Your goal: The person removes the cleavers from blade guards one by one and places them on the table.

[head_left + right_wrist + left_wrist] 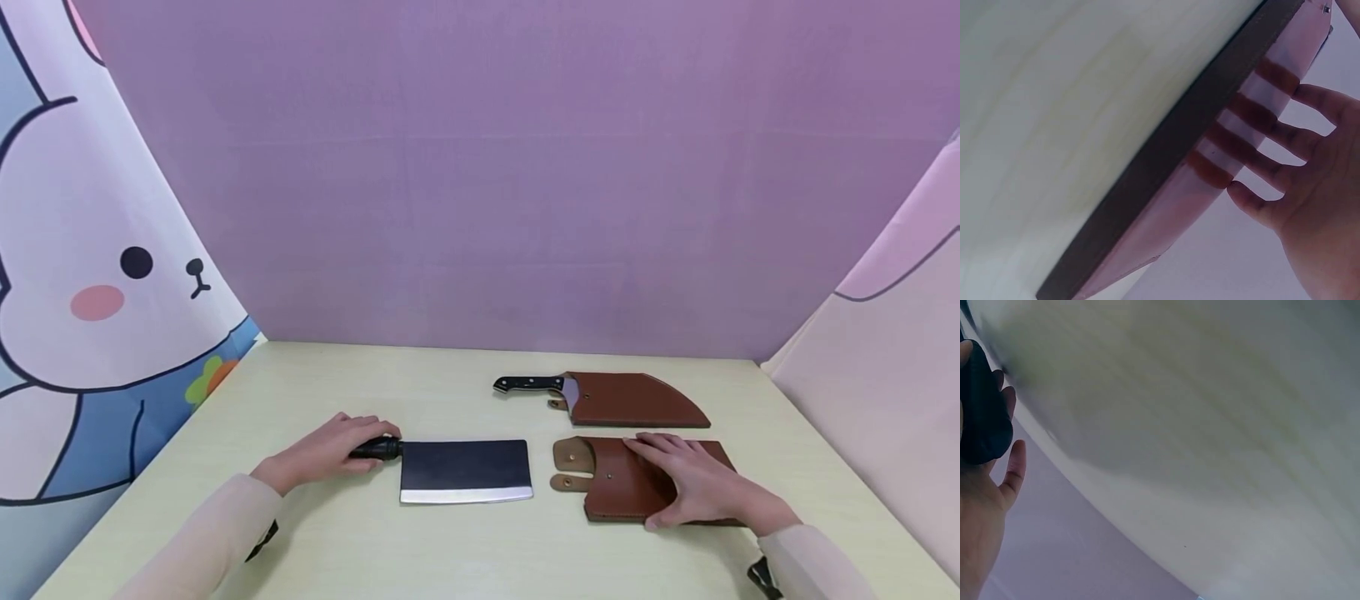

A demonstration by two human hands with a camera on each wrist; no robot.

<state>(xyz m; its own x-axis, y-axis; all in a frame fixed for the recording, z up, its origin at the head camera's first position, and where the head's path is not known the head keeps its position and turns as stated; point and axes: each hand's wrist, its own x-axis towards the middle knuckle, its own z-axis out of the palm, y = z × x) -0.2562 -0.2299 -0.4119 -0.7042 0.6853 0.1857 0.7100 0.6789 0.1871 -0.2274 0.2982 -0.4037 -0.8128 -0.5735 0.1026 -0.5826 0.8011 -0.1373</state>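
Note:
A cleaver (467,467) with a rectangular dark blade and a bright cutting edge lies on the table, its blade pointing right. My left hand (341,447) holds its black handle (984,409), thumb on one side and fingers on the other. To the right lies a brown leather knife sheath (618,482) with two snap straps at its left end. Spread over this sheath is my right hand (697,479). The right wrist view shows its fingertips (1250,200) touching the glossy leather, fingers fairly straight. The right thumb is by the sheath's near edge.
Behind the sheath lies a second knife with a black riveted handle (528,383), its blade mostly inside another brown sheath (637,400). The pale wooden table (450,550) meets a purple backdrop (480,208). Cartoon-printed cloth (97,208) stands at the left.

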